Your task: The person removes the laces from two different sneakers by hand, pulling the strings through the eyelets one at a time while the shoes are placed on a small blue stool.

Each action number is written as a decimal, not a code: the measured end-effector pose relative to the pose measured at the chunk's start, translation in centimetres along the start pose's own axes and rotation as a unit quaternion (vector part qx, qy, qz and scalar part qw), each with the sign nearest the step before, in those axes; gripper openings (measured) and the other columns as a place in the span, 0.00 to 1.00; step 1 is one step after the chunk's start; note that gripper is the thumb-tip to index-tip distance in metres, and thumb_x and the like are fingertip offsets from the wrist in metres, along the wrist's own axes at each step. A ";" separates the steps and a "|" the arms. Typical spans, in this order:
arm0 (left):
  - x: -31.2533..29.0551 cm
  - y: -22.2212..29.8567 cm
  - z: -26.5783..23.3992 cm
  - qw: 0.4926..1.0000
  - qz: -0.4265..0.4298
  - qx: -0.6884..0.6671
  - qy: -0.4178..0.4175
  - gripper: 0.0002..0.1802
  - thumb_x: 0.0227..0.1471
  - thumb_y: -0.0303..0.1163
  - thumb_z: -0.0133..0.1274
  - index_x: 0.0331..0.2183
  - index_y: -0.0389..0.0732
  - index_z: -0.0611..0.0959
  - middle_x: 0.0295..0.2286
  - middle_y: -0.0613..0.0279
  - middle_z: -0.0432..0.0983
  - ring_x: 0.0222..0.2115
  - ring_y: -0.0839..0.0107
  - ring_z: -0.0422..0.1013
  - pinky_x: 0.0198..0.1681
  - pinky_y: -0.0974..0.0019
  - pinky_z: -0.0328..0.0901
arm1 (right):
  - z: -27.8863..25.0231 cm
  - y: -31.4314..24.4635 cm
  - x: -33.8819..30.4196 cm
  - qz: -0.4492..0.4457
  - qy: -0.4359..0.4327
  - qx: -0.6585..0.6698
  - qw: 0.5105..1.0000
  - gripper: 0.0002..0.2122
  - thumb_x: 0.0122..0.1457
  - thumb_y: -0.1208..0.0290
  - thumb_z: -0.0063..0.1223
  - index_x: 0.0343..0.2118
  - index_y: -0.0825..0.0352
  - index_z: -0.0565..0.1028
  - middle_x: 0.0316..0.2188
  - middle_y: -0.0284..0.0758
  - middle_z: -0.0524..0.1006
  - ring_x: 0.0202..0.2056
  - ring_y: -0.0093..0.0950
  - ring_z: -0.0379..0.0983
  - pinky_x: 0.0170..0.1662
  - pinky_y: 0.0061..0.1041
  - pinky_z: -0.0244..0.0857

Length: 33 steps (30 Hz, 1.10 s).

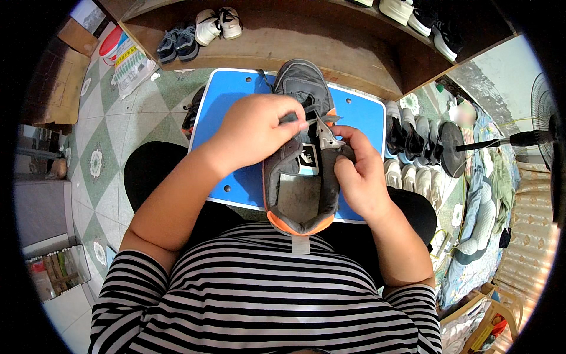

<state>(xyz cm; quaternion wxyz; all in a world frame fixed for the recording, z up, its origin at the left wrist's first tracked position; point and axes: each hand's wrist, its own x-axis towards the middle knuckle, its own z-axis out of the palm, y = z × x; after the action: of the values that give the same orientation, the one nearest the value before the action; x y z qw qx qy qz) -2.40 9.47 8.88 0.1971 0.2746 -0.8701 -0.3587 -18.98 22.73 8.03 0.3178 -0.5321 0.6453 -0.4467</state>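
Note:
A dark grey shoe with orange trim lies on a blue board with a white edge, its toe pointing away from me and its heel toward my body. The tongue is loose, with a pale label showing inside. My left hand is closed in a pinch on a dark flat shoelace above the shoe's opening. With thumb and fingers, my right hand grips the shoe's right eyelet flap, whose light lining is turned up. Another lace end sticks out left of the toe.
Beside the board's left edge stands another dark shoe. Beyond the board is a wooden shelf with blue shoes and white shoes. Rows of shoes and a black fan stand to the right.

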 end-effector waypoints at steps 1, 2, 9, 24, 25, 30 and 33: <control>0.1 -0.7 0.1 0.997 0.026 -0.062 0.027 0.07 0.52 0.33 0.54 0.31 0.39 0.76 0.28 0.62 0.75 0.30 0.71 0.70 0.33 0.69 0.64 | -0.1 0.0 0.0 0.003 0.000 -0.004 1.000 0.18 0.48 0.78 0.43 0.46 0.72 0.69 0.31 0.47 0.76 0.31 0.37 0.76 0.37 0.28 0.67; 0.3 -1.3 0.1 0.989 0.053 -0.125 0.054 0.06 0.53 0.32 0.53 0.31 0.39 0.76 0.29 0.63 0.74 0.31 0.73 0.70 0.35 0.70 0.63 | -0.1 0.1 -0.1 0.006 0.000 -0.009 1.000 0.18 0.48 0.78 0.43 0.45 0.72 0.69 0.30 0.48 0.76 0.31 0.38 0.76 0.37 0.29 0.67; -0.1 -1.5 0.0 0.924 -0.070 -0.365 0.094 0.07 0.60 0.33 0.45 0.33 0.39 0.71 0.28 0.67 0.68 0.33 0.77 0.65 0.39 0.73 0.61 | -0.1 -0.1 0.0 -0.008 0.001 -0.039 0.999 0.18 0.49 0.77 0.43 0.45 0.72 0.69 0.30 0.50 0.76 0.32 0.42 0.75 0.37 0.32 0.67; 1.4 -4.0 -2.8 0.883 0.064 0.020 0.464 0.11 0.48 0.30 0.59 0.33 0.40 0.75 0.31 0.64 0.72 0.34 0.70 0.69 0.40 0.68 0.63 | -0.3 -0.4 1.5 -0.073 -0.001 0.030 0.997 0.11 0.58 0.72 0.47 0.41 0.71 0.72 0.24 0.37 0.74 0.25 0.24 0.69 0.31 0.22 0.64; 1.2 -3.6 -2.6 0.885 0.115 0.058 0.448 0.11 0.47 0.29 0.59 0.33 0.40 0.75 0.33 0.63 0.72 0.35 0.69 0.68 0.41 0.68 0.62 | -0.1 -0.3 2.3 -0.062 0.012 0.043 0.997 0.10 0.59 0.71 0.47 0.40 0.71 0.73 0.23 0.35 0.73 0.24 0.23 0.68 0.30 0.21 0.63; -0.9 -1.8 -0.2 0.959 0.135 -0.170 0.180 0.07 0.50 0.24 0.53 0.33 0.36 0.74 0.34 0.57 0.73 0.35 0.69 0.70 0.41 0.68 0.64 | 0.8 -0.5 5.1 -0.050 0.008 -0.051 0.997 0.08 0.57 0.71 0.51 0.38 0.67 0.76 0.23 0.40 0.77 0.24 0.29 0.73 0.30 0.25 0.66; -1.1 -1.5 0.3 0.946 0.273 -0.162 0.068 0.04 0.51 0.26 0.49 0.30 0.37 0.77 0.29 0.55 0.76 0.29 0.62 0.73 0.34 0.66 0.67 | 1.5 -0.8 5.4 -0.126 -0.001 -0.224 0.966 0.09 0.53 0.68 0.53 0.35 0.63 0.76 0.27 0.43 0.77 0.29 0.41 0.75 0.31 0.36 0.68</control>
<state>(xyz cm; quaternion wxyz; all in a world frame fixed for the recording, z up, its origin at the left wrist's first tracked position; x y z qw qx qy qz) -1.16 9.41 7.40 0.3882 0.0144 -0.8263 -0.4078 -18.56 17.09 8.46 0.1327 -0.6671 0.6563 -0.3266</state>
